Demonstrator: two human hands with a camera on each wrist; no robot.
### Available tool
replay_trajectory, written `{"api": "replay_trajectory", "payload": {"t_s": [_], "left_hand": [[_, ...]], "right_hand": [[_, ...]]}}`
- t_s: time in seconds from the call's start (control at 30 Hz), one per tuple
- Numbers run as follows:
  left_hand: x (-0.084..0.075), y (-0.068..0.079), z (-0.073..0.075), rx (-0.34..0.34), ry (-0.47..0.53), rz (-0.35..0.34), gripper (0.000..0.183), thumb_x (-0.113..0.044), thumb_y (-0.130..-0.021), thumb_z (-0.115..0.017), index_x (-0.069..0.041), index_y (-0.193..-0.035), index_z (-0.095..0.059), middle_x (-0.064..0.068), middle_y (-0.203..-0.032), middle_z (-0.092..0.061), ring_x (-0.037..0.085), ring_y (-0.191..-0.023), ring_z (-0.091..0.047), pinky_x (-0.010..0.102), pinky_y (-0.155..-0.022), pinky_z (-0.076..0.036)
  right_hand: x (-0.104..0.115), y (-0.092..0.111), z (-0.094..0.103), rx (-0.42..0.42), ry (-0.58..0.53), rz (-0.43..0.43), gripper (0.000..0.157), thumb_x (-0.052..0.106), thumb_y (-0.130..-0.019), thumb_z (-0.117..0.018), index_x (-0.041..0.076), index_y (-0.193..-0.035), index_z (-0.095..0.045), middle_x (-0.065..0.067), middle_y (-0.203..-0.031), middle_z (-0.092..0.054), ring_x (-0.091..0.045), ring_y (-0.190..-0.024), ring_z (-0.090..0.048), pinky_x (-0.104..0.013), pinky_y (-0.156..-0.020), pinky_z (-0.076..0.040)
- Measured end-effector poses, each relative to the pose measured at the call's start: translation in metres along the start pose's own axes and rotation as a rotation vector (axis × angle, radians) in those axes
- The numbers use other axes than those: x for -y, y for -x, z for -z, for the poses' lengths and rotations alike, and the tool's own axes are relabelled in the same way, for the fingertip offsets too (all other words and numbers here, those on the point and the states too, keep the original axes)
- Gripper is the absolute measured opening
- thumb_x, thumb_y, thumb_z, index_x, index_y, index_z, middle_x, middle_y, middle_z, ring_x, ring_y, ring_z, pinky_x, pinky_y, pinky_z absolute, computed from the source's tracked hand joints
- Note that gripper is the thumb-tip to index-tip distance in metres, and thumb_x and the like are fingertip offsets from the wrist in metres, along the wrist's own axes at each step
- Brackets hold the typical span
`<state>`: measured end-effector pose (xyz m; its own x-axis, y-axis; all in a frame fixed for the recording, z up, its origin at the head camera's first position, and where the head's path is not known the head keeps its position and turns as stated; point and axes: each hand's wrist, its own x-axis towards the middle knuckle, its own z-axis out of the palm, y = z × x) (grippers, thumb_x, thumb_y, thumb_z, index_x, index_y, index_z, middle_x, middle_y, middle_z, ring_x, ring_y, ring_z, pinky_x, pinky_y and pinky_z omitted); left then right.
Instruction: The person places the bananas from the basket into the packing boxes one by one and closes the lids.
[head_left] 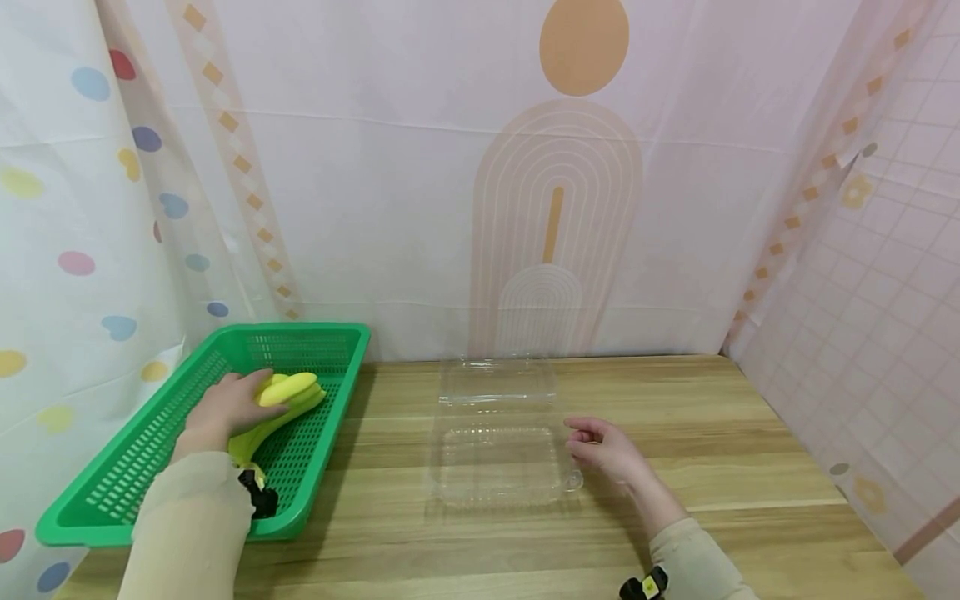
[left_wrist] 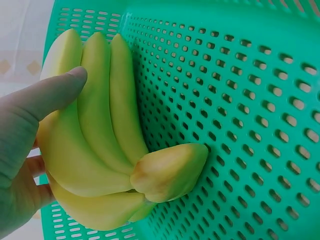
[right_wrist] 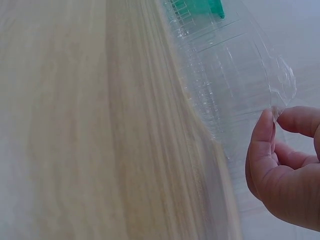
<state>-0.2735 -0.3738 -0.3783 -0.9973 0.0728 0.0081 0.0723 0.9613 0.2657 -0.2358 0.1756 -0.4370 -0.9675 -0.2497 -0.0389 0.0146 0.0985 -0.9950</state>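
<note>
In the green basket, my left hand grips a bunch of yellow bananas, thumb across the front fruit and fingers behind. The thick stem end of the bunch points down toward the basket's holed base in the left wrist view. A clear plastic clamshell box lies unfolded on the table, its lid laid back toward the curtain. At the box's right edge, my right hand pinches the thin rim between thumb and forefinger, as the right wrist view shows.
The wooden table ends at the back against a pale patterned curtain. A dotted cloth hangs at the left beside the basket, and a checked one at the right. The basket's raised walls surround the bananas.
</note>
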Motion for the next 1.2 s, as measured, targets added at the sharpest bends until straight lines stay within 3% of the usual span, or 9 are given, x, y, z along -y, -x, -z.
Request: {"api": "replay_trajectory", "payload": {"t_s": [0.57,0.97,1.2], "left_hand": [[-0.005,-0.001,0.002,-0.041,-0.003,-0.02,0.078,-0.044,-0.086,-0.071,0.005,-0.142,-0.045,0.039,-0.126,-0.048,0.049,-0.105,-0.051,0.057,-0.071,-0.047],[-0.008,-0.004,0.004,-0.132,0.02,-0.024,0.077,-0.044,-0.084,-0.072,0.001,-0.141,-0.049,0.035,-0.12,-0.049,0.042,-0.093,-0.052,0.045,-0.06,-0.044],[-0.012,-0.004,0.006,-0.15,0.036,-0.015,0.077,-0.045,-0.084,-0.072,0.0,-0.142,-0.048,0.036,-0.124,-0.048,0.044,-0.098,-0.05,0.048,-0.061,-0.045]], "right_hand": [[-0.001,0.0,-0.001,-0.02,0.016,-0.017,0.045,-0.006,-0.094,-0.059,-0.021,-0.133,-0.043,-0.005,-0.093,-0.053,-0.012,-0.082,-0.055,-0.021,-0.072,-0.053],[-0.002,-0.001,-0.001,-0.025,0.024,-0.021,0.045,-0.005,-0.095,-0.059,-0.02,-0.134,-0.043,-0.005,-0.093,-0.054,-0.012,-0.081,-0.056,-0.022,-0.072,-0.054],[-0.001,-0.001,-0.001,-0.025,0.004,-0.017,0.045,-0.007,-0.095,-0.058,-0.021,-0.134,-0.042,-0.005,-0.093,-0.054,-0.012,-0.081,-0.056,-0.021,-0.072,-0.053]]}}
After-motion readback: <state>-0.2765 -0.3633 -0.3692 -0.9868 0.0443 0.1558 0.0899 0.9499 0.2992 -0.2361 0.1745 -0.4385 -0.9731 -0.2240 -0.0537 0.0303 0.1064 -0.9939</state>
